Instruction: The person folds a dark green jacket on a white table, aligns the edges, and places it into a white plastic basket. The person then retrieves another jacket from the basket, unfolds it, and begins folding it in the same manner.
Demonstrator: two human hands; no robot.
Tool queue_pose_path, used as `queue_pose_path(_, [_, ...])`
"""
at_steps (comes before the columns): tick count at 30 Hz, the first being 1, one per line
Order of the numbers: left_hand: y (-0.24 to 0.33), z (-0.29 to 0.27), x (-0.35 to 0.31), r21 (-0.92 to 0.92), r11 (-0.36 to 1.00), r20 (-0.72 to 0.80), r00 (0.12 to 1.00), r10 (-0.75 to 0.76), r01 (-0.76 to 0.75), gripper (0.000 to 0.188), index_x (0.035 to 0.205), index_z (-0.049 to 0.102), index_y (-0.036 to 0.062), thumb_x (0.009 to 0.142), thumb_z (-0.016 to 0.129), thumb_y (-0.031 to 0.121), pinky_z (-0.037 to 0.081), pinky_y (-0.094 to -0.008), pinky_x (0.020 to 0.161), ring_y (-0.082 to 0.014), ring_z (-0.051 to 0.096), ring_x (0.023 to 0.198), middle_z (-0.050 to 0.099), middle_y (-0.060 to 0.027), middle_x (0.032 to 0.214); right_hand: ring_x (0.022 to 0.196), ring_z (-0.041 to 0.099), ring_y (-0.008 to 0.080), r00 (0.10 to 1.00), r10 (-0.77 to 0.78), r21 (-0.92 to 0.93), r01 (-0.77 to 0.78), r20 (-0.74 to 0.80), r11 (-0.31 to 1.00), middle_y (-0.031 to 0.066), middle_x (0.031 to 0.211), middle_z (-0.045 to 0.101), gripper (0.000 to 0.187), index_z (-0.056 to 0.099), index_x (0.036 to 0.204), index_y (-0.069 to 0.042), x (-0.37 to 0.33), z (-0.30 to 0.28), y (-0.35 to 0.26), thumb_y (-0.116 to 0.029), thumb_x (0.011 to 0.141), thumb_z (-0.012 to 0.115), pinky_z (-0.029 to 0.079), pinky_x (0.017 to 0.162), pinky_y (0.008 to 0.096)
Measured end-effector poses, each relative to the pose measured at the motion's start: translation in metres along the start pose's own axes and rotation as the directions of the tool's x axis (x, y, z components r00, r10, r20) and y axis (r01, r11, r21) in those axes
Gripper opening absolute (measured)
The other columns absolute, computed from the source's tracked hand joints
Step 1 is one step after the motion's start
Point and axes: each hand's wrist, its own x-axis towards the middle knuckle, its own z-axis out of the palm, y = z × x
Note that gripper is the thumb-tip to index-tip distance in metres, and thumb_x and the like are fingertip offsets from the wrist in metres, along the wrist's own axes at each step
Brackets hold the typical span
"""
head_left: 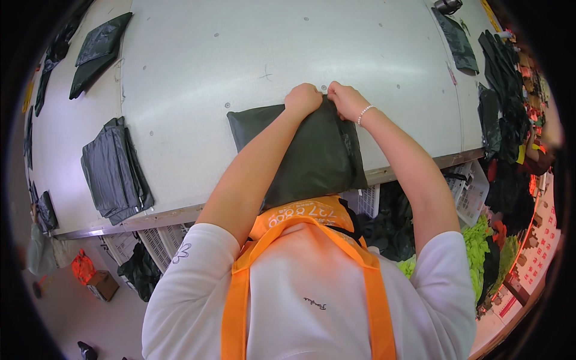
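Note:
A dark green, smooth, folded piece of cloth (318, 150), roughly square, lies in front of me at the near edge of the white table (192, 78). Its near side hangs over that edge against my orange apron. My left hand (304, 99) is closed on its far edge, knuckles up. Just to the right, my right hand (348, 101) pinches the same edge near the far right corner, thumb and fingers together. The hands are a small gap apart. What lies under the fingers is hidden.
Stacked dark green folded pieces (114, 171) lie on the left, with another (99, 48) at the far left. More dark cloth (504, 90) lies along the right side. White plastic crates (471, 189) stand below the table edge, near bright green cloth (477, 252).

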Motion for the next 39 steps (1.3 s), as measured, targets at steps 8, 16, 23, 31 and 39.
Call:
queue_pose_path(8, [0.0, -0.003, 0.003, -0.014, 0.998, 0.011, 0.998, -0.066, 0.066, 0.033, 0.1, 0.068, 0.0077, 0.085, 0.054, 0.034, 0.047, -0.0396, 0.086, -0.0303, 0.06, 0.102, 0.064, -0.0129, 0.108, 0.074, 0.059, 0.035, 0.918, -0.338, -0.198, 0.298, -0.208, 0.934, 0.0143, 0.077, 0.062, 0.009, 0.051, 0.091, -0.007, -0.088, 0.021, 0.025, -0.016, 0.09, 0.052, 0.046, 0.061, 0.042])
queue_pose_path(16, [0.011, -0.02, -0.019, 0.093, 0.993, 0.087, 0.994, 0.07, -0.078, 0.058, 0.1, 0.066, 0.0039, 0.079, 0.056, 0.056, 0.046, -0.0389, 0.085, -0.0292, 0.061, 0.096, 0.066, -0.0144, 0.102, 0.089, 0.057, 0.0308, 0.765, -0.206, 0.047, 0.294, -0.61, 0.955, 0.0133, 0.095, 0.058, 0.024, 0.053, 0.103, -0.006, -0.132, 0.077, 0.037, -0.006, 0.081, 0.061, 0.047, 0.073, 0.0381])
queue_pose_path(23, [0.012, -0.015, -0.051, 0.34, 0.905, 0.113, 0.967, 0.231, -0.255, 0.09, 0.109, 0.057, -0.0026, 0.062, 0.062, 0.074, 0.046, -0.0406, 0.086, -0.0304, 0.06, 0.1, 0.063, -0.0185, 0.104, 0.105, 0.05, 0.0374, 0.793, 0.175, 0.247, -0.032, -0.583, 0.969, 0.0226, 0.109, 0.051, 0.061, 0.047, 0.118, -0.002, -0.111, 0.095, 0.051, -0.018, 0.067, 0.075, 0.042, 0.092, 0.0404])
queue_pose_path(31, [0.009, -0.009, -0.041, 0.346, 0.91, 0.078, 0.973, 0.216, -0.23, 0.079, 0.098, 0.059, 0.0011, 0.061, 0.066, 0.071, 0.045, -0.0387, 0.082, -0.027, 0.062, 0.091, 0.065, -0.0138, 0.091, 0.102, 0.054, 0.0347, 0.836, 0.099, 0.226, 0.031, -0.54, 0.974, 0.0196, 0.107, 0.054, 0.052, 0.052, 0.118, -0.001, -0.106, 0.074, 0.049, -0.019, 0.074, 0.071, 0.045, 0.088, 0.037])
queue_pose_path(39, [0.004, -0.007, -0.04, 0.323, 0.916, 0.048, 0.971, 0.233, -0.236, 0.078, 0.096, 0.058, 0.002, 0.06, 0.067, 0.07, 0.045, -0.0377, 0.081, -0.0275, 0.063, 0.091, 0.066, -0.0131, 0.09, 0.09, 0.057, 0.0267, 0.858, -0.316, -0.147, 0.28, -0.405, 0.949, 0.0088, 0.095, 0.058, 0.018, 0.065, 0.097, -0.006, -0.099, 0.051, 0.031, -0.005, 0.079, 0.062, 0.048, 0.076, 0.0328])
